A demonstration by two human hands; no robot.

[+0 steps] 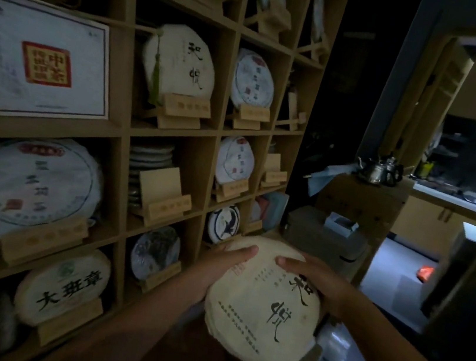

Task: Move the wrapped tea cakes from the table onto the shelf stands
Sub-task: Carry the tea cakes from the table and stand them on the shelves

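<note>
Your single head-worn camera looks forward and down, tilted, close to the wooden shelf unit [219, 134] on your left, with a kitchen doorway [457, 194] farther right.

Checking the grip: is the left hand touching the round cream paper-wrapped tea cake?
Touching. The head view shows the left hand gripping the round cream paper-wrapped tea cake's left edge.

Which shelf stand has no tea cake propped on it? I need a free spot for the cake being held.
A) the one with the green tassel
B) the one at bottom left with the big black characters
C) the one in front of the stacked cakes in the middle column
C: the stand in front of the stacked cakes shows its bare back plate, while both hands hold the tea cake low beside the shelf.
</note>
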